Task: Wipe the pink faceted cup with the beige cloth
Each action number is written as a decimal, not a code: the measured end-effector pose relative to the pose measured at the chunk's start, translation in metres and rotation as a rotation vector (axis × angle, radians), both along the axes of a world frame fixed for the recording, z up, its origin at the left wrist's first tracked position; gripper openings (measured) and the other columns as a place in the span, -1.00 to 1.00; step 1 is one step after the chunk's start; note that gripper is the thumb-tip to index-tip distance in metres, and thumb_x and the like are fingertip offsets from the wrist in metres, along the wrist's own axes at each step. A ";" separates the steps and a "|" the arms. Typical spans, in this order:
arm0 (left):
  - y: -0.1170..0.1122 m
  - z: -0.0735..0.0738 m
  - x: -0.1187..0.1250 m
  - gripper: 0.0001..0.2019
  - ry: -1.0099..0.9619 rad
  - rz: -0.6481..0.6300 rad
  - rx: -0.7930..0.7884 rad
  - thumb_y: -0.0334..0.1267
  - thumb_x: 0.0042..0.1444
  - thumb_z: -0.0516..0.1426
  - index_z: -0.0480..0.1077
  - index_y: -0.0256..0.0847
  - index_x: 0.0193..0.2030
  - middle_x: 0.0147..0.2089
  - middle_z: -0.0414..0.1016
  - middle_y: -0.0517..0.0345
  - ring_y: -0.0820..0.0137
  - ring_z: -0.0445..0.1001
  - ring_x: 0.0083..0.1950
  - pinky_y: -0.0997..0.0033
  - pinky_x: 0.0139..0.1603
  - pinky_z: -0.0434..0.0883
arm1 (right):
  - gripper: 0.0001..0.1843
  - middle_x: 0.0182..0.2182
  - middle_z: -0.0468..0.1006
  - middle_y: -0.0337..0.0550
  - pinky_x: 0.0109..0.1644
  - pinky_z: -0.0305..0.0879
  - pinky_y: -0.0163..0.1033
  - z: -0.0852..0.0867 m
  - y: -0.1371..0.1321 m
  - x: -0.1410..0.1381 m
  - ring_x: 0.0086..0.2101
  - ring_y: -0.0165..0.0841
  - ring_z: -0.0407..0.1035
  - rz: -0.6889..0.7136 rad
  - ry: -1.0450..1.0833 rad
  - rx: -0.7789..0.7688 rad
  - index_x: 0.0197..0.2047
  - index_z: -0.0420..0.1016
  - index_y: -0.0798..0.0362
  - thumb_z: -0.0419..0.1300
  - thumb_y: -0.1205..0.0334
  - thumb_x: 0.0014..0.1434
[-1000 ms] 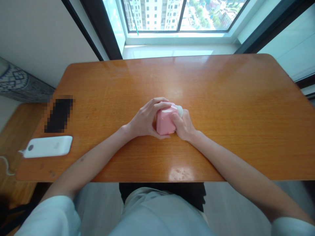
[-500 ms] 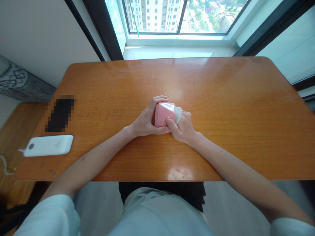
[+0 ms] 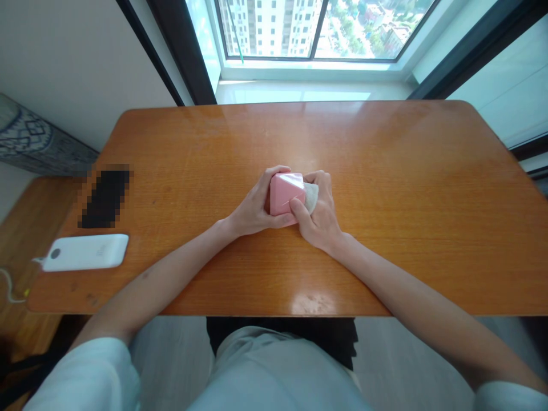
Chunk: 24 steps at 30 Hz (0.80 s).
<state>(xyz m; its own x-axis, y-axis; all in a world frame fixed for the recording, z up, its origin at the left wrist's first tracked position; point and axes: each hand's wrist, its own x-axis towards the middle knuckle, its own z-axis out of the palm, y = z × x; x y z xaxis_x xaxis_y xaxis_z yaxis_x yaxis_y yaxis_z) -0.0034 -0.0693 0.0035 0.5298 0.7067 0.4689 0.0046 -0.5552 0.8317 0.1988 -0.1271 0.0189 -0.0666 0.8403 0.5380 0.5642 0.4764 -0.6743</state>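
A small pink box [image 3: 284, 193] sits tilted at the middle of the orange wooden table [image 3: 385, 171]. My left hand [image 3: 252, 208] is wrapped round its left side, fingers over the top edge. My right hand [image 3: 320, 214] presses a white cloth [image 3: 311, 196] against the box's right side, thumb on the pink front face. Part of the box is hidden by both hands.
A white power bank [image 3: 85, 252] with a cable lies near the table's left front corner. Behind it is a blurred black rectangle [image 3: 105, 197]. A window sill and window run along the table's far edge. My lap shows below the near edge.
The pink box has been turned between my hands, a different face now up. My right hand with the cloth has shifted from the box's front to its right side.
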 end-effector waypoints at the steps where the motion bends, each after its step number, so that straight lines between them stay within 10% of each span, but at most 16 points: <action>1: 0.000 0.000 0.000 -0.06 -0.001 0.002 -0.008 0.30 0.12 0.47 0.24 0.00 0.49 0.39 0.46 -0.12 0.12 0.59 0.21 0.05 0.25 0.60 | -0.45 0.06 0.45 0.06 0.24 0.47 0.31 -0.001 0.000 0.001 0.08 0.01 0.37 -0.003 0.028 0.003 0.17 0.49 -0.05 0.11 -0.34 0.51; 6: 0.001 -0.003 -0.001 -0.08 0.006 -0.010 -0.022 0.31 0.21 0.42 0.21 -0.02 0.53 0.46 0.44 -0.17 0.04 0.57 0.35 -0.07 0.41 0.56 | -0.34 0.58 0.19 0.19 0.54 0.30 0.40 0.002 0.006 0.005 0.44 0.15 0.28 0.179 0.068 -0.041 0.34 0.45 -0.05 0.16 -0.38 0.47; 14: 0.013 -0.011 -0.006 0.31 0.049 0.055 0.298 0.61 -0.13 0.45 0.07 0.17 0.65 0.77 -0.06 -0.21 -0.34 -0.01 0.79 -0.55 0.65 0.26 | -0.40 0.50 0.38 0.14 0.60 0.35 0.23 0.008 0.008 0.006 0.42 0.00 0.42 0.316 0.211 -0.147 0.43 0.43 -0.06 0.18 -0.24 0.54; 20: 0.020 -0.005 -0.016 0.07 0.258 0.026 0.708 0.29 0.11 0.52 0.13 0.26 0.65 0.70 0.16 -0.13 -0.12 0.31 0.68 -0.30 0.60 0.46 | -0.40 0.44 0.47 -0.02 0.54 0.44 0.15 0.004 0.008 0.008 0.37 -0.05 0.47 0.338 0.374 -0.288 0.48 0.36 -0.21 0.18 -0.27 0.54; 24: 0.014 0.003 -0.012 0.04 0.224 0.092 0.679 0.23 0.15 0.50 0.13 0.10 0.64 0.55 0.33 -0.16 -0.02 0.45 0.54 -0.13 0.53 0.56 | -0.27 0.63 0.20 -0.19 0.52 0.47 0.23 0.004 0.008 0.006 0.40 0.02 0.45 0.344 0.343 -0.293 0.62 0.16 -0.42 0.09 -0.39 0.52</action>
<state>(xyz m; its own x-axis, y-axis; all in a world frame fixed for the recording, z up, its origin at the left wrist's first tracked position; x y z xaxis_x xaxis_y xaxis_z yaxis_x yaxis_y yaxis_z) -0.0156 -0.0556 0.0069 0.6168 0.3440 0.7080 0.2061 -0.9387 0.2765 0.2049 -0.1187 0.0227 -0.2257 0.9185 0.3248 0.1350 0.3597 -0.9233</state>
